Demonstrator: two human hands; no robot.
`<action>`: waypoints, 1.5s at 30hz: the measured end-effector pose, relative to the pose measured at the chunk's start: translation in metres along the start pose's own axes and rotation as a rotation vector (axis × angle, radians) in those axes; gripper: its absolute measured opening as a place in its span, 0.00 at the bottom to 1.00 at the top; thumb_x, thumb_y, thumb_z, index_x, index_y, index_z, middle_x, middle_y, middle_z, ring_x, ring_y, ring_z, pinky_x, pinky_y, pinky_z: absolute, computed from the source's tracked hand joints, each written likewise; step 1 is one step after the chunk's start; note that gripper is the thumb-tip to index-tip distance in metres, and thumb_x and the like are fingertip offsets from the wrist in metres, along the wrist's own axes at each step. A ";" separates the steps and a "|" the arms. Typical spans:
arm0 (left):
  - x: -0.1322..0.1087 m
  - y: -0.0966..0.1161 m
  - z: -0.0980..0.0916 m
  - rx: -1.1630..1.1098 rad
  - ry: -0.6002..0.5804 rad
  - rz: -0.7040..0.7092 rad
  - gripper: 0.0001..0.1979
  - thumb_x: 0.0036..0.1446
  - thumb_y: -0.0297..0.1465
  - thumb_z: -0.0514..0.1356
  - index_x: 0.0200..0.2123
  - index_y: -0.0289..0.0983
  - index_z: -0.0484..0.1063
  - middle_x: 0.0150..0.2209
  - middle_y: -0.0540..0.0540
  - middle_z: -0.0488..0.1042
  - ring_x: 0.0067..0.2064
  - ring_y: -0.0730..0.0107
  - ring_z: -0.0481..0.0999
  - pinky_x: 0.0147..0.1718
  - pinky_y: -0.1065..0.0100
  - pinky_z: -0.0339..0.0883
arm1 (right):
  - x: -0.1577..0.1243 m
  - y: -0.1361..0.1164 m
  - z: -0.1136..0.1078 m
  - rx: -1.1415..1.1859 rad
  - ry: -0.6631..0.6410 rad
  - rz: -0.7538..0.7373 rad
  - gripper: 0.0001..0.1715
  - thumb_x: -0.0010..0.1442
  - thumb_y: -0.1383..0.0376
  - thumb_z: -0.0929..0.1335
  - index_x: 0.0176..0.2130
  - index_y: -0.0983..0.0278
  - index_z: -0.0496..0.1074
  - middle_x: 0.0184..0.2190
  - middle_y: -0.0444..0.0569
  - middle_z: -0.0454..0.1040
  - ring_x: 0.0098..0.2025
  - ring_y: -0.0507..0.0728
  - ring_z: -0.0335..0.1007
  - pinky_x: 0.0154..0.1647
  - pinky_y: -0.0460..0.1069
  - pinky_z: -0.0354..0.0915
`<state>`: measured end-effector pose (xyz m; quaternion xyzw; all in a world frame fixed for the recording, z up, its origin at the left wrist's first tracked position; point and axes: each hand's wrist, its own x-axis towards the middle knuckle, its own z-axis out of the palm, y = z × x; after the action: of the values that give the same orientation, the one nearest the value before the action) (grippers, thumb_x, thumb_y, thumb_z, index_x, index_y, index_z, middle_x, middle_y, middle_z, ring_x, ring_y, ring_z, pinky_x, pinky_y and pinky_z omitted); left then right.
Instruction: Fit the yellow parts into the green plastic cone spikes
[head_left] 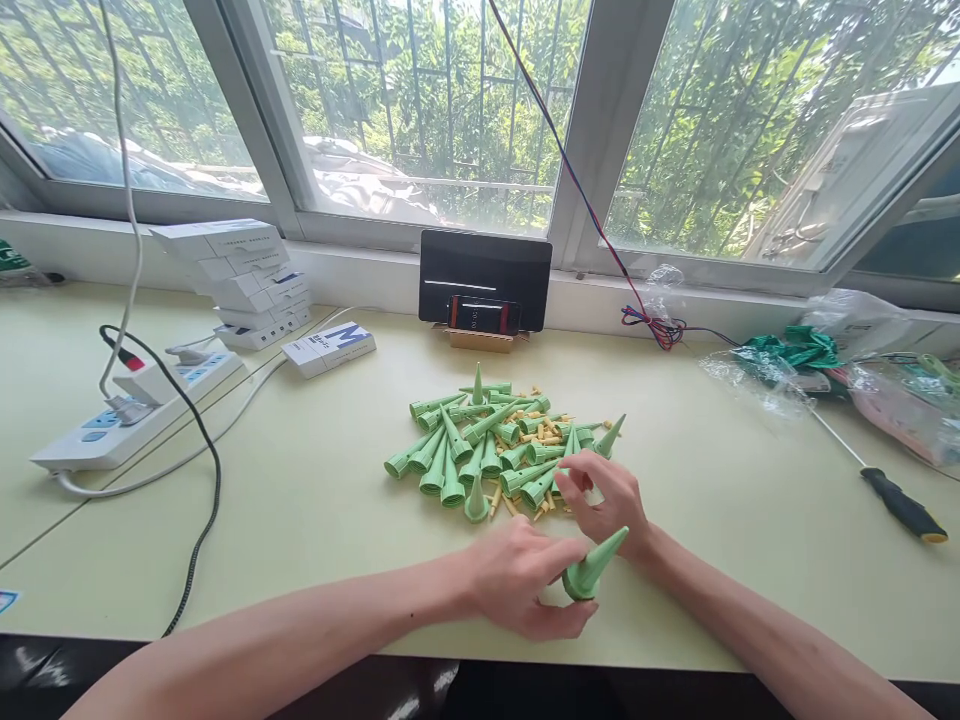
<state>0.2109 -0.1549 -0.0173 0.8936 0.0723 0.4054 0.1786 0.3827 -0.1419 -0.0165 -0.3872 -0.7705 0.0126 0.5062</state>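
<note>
My left hand [525,580] is closed on a green cone-shaped spike [596,565] near the table's front edge. The spike's wide ribbed base sits between thumb and fingers, and its tip slants up to the right. My right hand [611,505] is at the right front of a pile of similar green spikes [454,440]. Its fingers are bent, with thumb and forefinger tips close together; whatever they pinch is too small or hidden to make out. Small yellow pegs [551,430] lie among and behind the spikes, with others [495,498] at the pile's front.
A tablet [486,265] and a phone [484,314] lean on a stand behind the pile. To the left are a power strip [142,415], cables and stacked white boxes [247,270]. A screwdriver [904,503], plastic bags [900,400] and coiled wire [660,325] lie right.
</note>
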 end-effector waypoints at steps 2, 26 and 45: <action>-0.001 0.000 0.000 0.033 -0.029 0.039 0.06 0.55 0.35 0.56 0.31 0.38 0.65 0.14 0.58 0.57 0.15 0.77 0.56 0.13 0.71 0.46 | 0.001 0.000 0.002 -0.024 -0.075 -0.063 0.02 0.62 0.67 0.67 0.38 0.62 0.70 0.24 0.44 0.66 0.25 0.52 0.61 0.26 0.48 0.61; 0.000 -0.008 0.004 -0.050 -0.063 0.116 0.10 0.57 0.34 0.56 0.26 0.38 0.61 0.17 0.54 0.60 0.19 0.74 0.61 0.17 0.70 0.52 | -0.003 -0.008 0.010 -0.206 -0.487 -0.249 0.10 0.67 0.66 0.61 0.37 0.64 0.71 0.30 0.47 0.61 0.34 0.54 0.55 0.40 0.53 0.59; 0.002 -0.004 -0.002 -0.073 -0.136 0.013 0.09 0.56 0.36 0.57 0.26 0.40 0.63 0.17 0.52 0.60 0.18 0.71 0.61 0.18 0.69 0.52 | -0.005 -0.010 0.015 -0.158 -0.456 -0.226 0.15 0.67 0.66 0.60 0.30 0.64 0.69 0.29 0.47 0.60 0.32 0.55 0.53 0.38 0.53 0.58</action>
<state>0.2110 -0.1505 -0.0165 0.9125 0.0395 0.3471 0.2130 0.3656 -0.1467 -0.0237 -0.3241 -0.9016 -0.0172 0.2860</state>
